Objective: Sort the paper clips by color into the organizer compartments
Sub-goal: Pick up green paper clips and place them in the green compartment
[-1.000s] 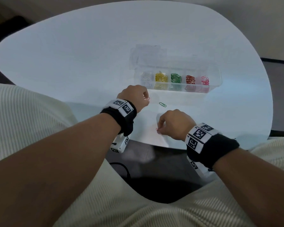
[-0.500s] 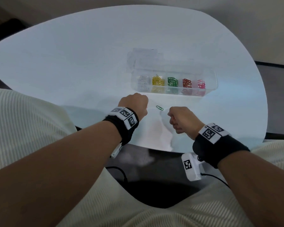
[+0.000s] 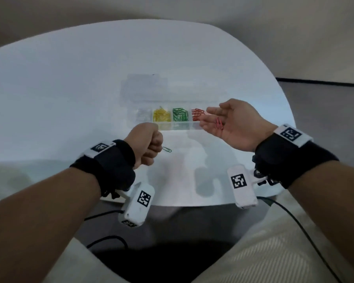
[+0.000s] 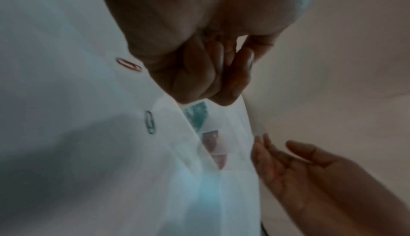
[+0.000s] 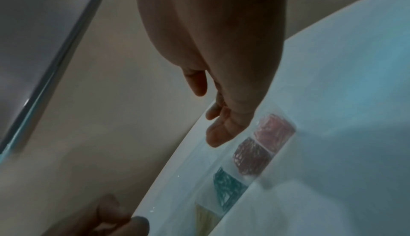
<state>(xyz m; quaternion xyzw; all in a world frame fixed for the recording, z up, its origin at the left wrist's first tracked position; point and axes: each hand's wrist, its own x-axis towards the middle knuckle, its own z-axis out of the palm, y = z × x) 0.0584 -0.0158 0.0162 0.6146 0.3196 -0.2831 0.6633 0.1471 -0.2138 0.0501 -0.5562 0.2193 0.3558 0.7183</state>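
Observation:
A clear organizer [image 3: 178, 126] on the white table [image 3: 70, 88] holds white, yellow [image 3: 161, 116], green [image 3: 179, 114] and red clips [image 3: 197, 114] in separate compartments. My right hand [image 3: 213, 119] hovers open, palm up, over the organizer's right end and hides the last compartment. A pink clip [image 3: 218, 124] lies loose on its fingers. My left hand [image 3: 151, 144] is a fist just left of a green clip [image 3: 167, 149] lying on the table. In the left wrist view its fingers [image 4: 199, 75] curl inward with nothing seen in them, and a reddish clip [image 4: 129, 65] lies on the table beside it.
The organizer's open clear lid [image 3: 145, 86] lies flat behind it. The table's near edge [image 3: 182, 205] is close below both wrists, with black cables [image 3: 102, 242] and my lap beneath. In the right wrist view the pink compartment [image 5: 276, 131] sits under the fingers.
My right hand rose from a fist near the table's front edge, moved forward over the organizer's right end and uncurled, with the pink clip on its fingers. The left hand stayed a fist.

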